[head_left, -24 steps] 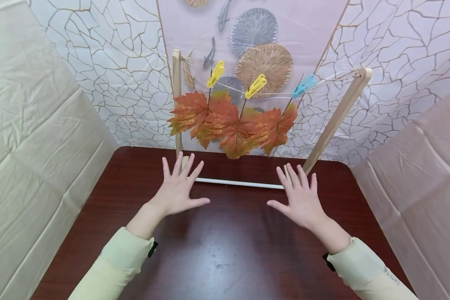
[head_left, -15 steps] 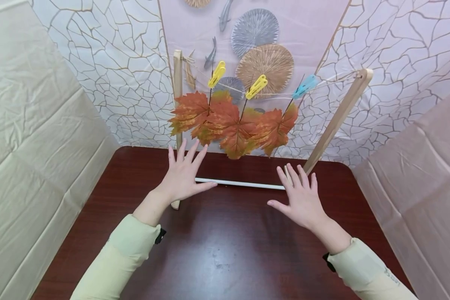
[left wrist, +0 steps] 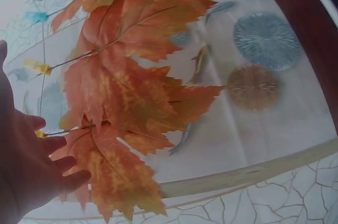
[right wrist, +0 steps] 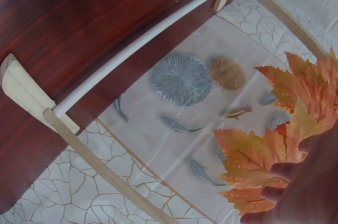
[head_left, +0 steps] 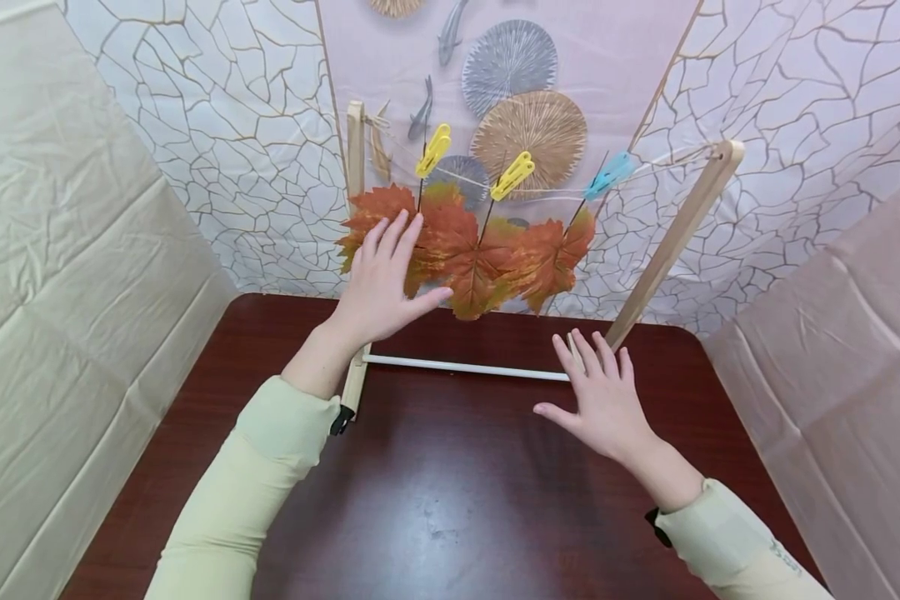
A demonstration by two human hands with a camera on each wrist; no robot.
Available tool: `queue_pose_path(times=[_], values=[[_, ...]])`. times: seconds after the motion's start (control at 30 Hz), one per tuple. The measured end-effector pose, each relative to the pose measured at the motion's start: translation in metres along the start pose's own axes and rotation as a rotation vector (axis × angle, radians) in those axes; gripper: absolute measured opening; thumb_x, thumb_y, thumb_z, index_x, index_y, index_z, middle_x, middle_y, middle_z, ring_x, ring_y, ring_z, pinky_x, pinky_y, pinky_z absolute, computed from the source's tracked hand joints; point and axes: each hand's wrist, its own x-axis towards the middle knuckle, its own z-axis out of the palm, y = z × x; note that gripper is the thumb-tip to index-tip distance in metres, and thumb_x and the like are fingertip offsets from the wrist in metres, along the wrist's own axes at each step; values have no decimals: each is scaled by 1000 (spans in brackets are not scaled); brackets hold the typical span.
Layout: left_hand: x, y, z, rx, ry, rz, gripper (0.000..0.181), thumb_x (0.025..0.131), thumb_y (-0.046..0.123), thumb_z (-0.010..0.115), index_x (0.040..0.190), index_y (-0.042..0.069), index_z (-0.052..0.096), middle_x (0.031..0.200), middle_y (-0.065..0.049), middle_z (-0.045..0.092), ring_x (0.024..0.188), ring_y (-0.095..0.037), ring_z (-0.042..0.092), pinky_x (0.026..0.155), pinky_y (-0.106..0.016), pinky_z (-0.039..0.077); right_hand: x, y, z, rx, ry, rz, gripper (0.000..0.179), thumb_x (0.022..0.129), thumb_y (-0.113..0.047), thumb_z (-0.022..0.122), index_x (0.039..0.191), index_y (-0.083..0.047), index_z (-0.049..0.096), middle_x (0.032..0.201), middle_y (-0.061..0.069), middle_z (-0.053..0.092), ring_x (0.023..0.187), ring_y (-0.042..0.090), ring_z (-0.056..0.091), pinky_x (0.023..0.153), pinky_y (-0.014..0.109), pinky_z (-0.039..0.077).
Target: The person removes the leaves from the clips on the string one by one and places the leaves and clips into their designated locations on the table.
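Three orange-red artificial maple leaves (head_left: 471, 258) hang by their stems from a string, held by two yellow clothespins (head_left: 512, 175) and one blue clothespin (head_left: 609, 176). My left hand (head_left: 382, 283), fingers extended and thumb out to the side, is in front of the leftmost leaf (left wrist: 108, 168) and partly covers it; whether it touches cannot be told. It holds nothing. My right hand (head_left: 603, 404) is spread above the table near the right foot of the wooden frame, holding nothing. In the right wrist view the fingers (right wrist: 280, 195) overlap the leaves.
The string runs between two wooden posts (head_left: 675, 242), joined low down by a white rod (head_left: 465, 367). The frame stands at the back of a dark red table (head_left: 450, 500). Patterned cloth (head_left: 270, 167) hangs behind, and pale cloth walls (head_left: 67, 333) flank both sides.
My left hand has risen from near the left foot of the frame up to the leftmost leaf, its fingers drawing closer together. The right hand has stayed nearly still.
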Motion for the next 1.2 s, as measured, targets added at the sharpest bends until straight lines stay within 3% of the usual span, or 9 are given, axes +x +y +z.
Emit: queue_pose_path(times=[0.27, 0.43, 0.63, 0.73, 0.9, 1.03, 1.2], values=[[25, 8, -10, -22, 49, -50, 88, 85, 57, 54, 149, 8, 19, 155, -10, 23, 141, -31, 19, 112, -52, 22, -1, 1, 0, -13, 1, -11, 93, 75, -57, 65, 147, -12, 27, 149, 19, 30, 138, 41, 18, 106, 64, 13], [38, 14, -13, -82, 42, -107, 82, 90, 51, 52, 148, 3, 20, 152, -13, 28, 139, -32, 24, 112, -43, 26, 1, -1, -6, 0, 7, -25, 93, 77, -62, 61, 148, -12, 27, 149, 18, 30, 138, 40, 19, 106, 64, 14], [51, 16, -15, -220, 25, -206, 72, 92, 44, 52, 146, 5, 26, 149, -11, 34, 137, -29, 27, 110, -40, 31, 17, -10, -30, 77, 105, -96, 96, 80, -80, 32, 145, -9, 32, 145, 19, 35, 134, 41, 26, 105, 61, 18], [57, 15, -14, -356, 37, -257, 66, 92, 39, 53, 145, 7, 31, 146, -9, 40, 135, -25, 33, 110, -38, 31, 31, -17, -51, 167, 155, -114, 97, 80, -81, 25, 144, -8, 34, 142, 20, 39, 131, 40, 30, 104, 60, 21], [64, 12, -11, -572, 98, -328, 52, 93, 28, 54, 139, 9, 40, 136, -7, 51, 123, -18, 48, 103, -32, 38, 60, -31, -87, 396, 218, -137, 90, 82, -75, 37, 143, -8, 36, 140, 18, 43, 128, 36, 35, 105, 56, 24], [65, 12, -12, -629, 157, -338, 42, 93, 21, 53, 131, 6, 48, 127, -8, 57, 112, -19, 53, 95, -31, 42, 87, -44, -111, 638, 204, -131, 77, 88, -62, 45, 143, -8, 36, 141, 17, 43, 127, 33, 40, 105, 52, 29], [65, 13, -10, -664, 209, -332, 35, 93, 17, 54, 125, 3, 54, 123, -10, 60, 106, -21, 55, 92, -29, 43, 119, -63, -137, 866, 146, -21, 52, 95, -29, 50, 142, -11, 38, 138, 16, 47, 123, 29, 47, 103, 46, 37]])
